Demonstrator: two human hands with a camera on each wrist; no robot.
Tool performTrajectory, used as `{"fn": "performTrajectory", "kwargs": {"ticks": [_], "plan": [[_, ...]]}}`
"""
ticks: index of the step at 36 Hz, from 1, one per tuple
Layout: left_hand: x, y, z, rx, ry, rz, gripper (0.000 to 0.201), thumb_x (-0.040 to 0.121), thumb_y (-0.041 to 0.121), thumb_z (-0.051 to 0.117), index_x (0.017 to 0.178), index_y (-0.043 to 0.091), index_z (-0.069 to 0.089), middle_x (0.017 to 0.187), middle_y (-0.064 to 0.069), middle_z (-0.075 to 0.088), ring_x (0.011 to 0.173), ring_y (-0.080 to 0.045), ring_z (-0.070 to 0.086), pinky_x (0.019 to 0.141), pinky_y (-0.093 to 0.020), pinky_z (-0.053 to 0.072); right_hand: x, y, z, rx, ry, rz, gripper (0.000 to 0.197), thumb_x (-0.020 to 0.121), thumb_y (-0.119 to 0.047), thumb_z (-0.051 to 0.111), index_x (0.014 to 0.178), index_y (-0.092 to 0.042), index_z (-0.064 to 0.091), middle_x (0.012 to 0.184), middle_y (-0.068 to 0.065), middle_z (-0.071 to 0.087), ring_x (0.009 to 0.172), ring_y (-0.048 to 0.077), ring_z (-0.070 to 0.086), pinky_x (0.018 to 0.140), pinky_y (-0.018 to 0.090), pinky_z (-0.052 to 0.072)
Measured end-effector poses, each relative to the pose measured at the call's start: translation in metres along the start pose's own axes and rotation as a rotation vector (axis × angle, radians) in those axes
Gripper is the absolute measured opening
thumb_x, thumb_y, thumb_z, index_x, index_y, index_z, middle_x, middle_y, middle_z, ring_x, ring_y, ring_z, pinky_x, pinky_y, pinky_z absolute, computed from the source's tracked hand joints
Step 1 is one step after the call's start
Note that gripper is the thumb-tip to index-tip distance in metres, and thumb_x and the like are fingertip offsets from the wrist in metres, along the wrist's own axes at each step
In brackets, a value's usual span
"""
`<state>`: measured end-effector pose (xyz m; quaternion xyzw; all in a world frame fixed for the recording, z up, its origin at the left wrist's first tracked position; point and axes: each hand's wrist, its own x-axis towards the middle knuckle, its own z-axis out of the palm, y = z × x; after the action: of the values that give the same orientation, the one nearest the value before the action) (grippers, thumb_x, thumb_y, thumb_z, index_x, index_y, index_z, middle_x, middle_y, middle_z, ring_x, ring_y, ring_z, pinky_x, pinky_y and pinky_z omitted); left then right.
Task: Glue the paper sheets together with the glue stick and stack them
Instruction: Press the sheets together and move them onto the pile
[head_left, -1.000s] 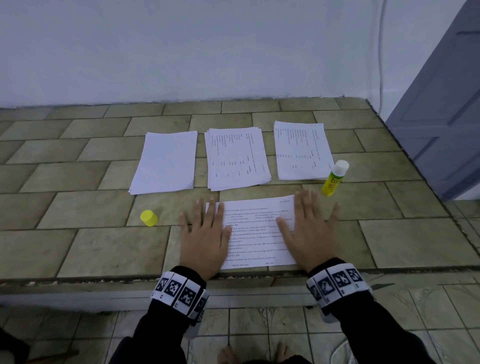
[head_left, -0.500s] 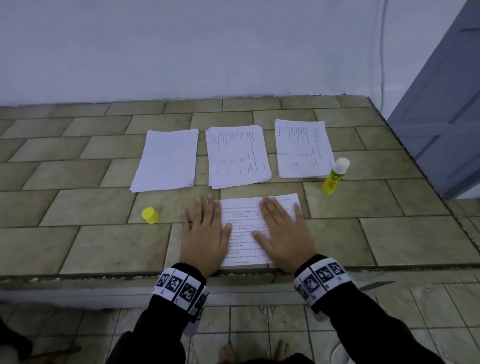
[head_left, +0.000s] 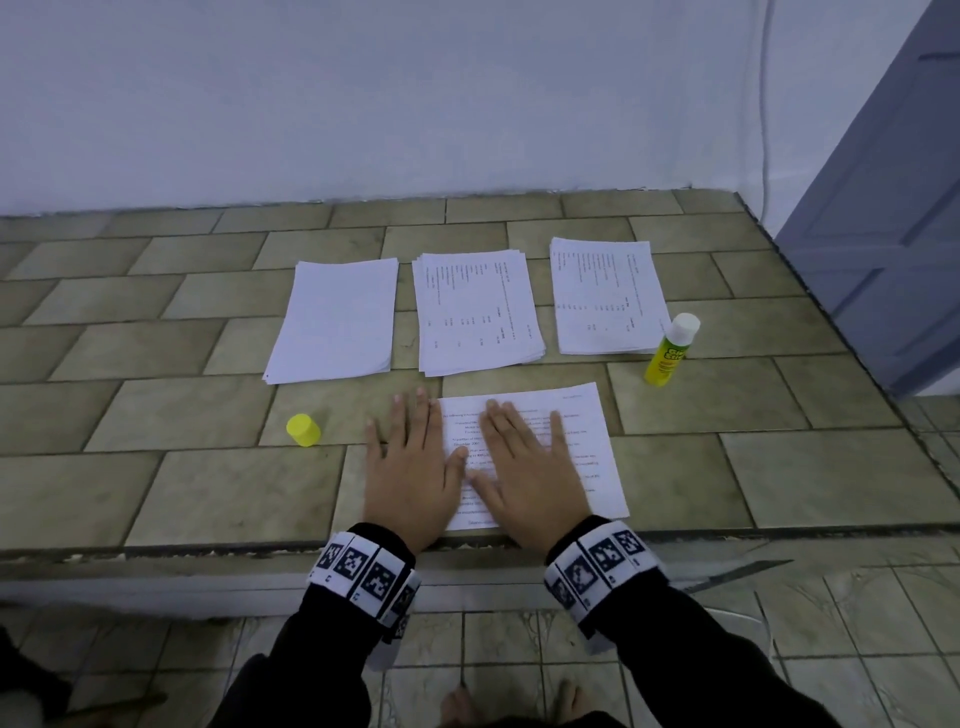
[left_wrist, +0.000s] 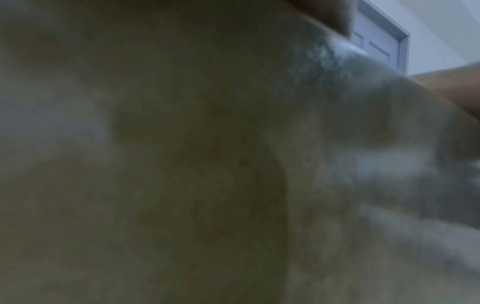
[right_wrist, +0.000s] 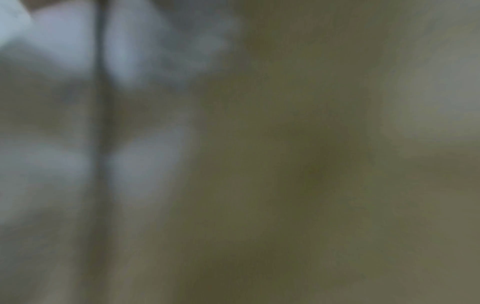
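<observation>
A printed sheet (head_left: 587, 447) lies near the front edge of the tiled ledge (head_left: 156, 493). My left hand (head_left: 410, 462) lies flat with straight fingers, half on the sheet's left edge and half on the tile. My right hand (head_left: 530, 467) presses flat on the sheet's middle, fingers spread. The glue stick (head_left: 671, 349), yellow with a white top, stands upright to the right beyond the sheet. Its yellow cap (head_left: 303, 429) sits on the tile to the left of my left hand. Both wrist views are blurred and show nothing clearly.
Three paper stacks lie in a row further back: a blank one (head_left: 337, 319) on the left, a printed one (head_left: 475, 312) in the middle, another printed one (head_left: 605, 296) on the right. A white wall rises behind; a blue-grey door (head_left: 893, 208) stands at right.
My right hand has slid leftward across the sheet, from its right edge to its middle, beside my left hand. The left hand has stayed in place.
</observation>
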<state>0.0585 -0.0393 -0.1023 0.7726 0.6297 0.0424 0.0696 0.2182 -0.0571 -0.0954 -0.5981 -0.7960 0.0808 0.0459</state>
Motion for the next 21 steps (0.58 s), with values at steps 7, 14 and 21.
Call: {"fn": "performTrajectory", "kwargs": {"ticks": [7, 14, 21], "plan": [[0.000, 0.000, -0.002, 0.001, -0.021, -0.008, 0.084, 0.090, 0.056, -0.005, 0.157, 0.007, 0.012, 0.165, -0.009, 0.000, 0.152, -0.030, -0.002, 0.120, -0.054, -0.004, -0.007, 0.053, -0.012, -0.033, -0.052, 0.126, 0.085, 0.084, -0.066, -0.006, 0.155, -0.021, 0.001, 0.162, -0.008, -0.001, 0.149, 0.008, -0.001, 0.115, 0.052, -0.011], [-0.001, 0.001, -0.003, 0.002, -0.028, -0.015, 0.085, 0.089, 0.056, -0.006, 0.157, 0.008, 0.011, 0.165, -0.009, 0.000, 0.152, -0.030, -0.002, 0.120, -0.054, -0.005, -0.020, 0.093, -0.040, 0.044, -0.147, 0.271, 0.074, 0.094, -0.063, 0.000, 0.155, -0.020, -0.001, 0.162, -0.009, -0.005, 0.148, 0.005, -0.008, 0.118, 0.054, -0.006], [-0.001, 0.000, -0.003, -0.013, -0.055, -0.013, 0.101, 0.080, 0.064, -0.032, 0.157, 0.008, 0.006, 0.165, -0.009, -0.005, 0.152, -0.028, -0.008, 0.120, -0.055, -0.006, -0.015, 0.076, -0.080, 0.313, 0.009, 0.157, 0.039, 0.101, -0.033, 0.039, 0.134, -0.013, 0.041, 0.132, 0.003, 0.050, 0.120, 0.027, 0.050, 0.097, 0.040, 0.041]]}}
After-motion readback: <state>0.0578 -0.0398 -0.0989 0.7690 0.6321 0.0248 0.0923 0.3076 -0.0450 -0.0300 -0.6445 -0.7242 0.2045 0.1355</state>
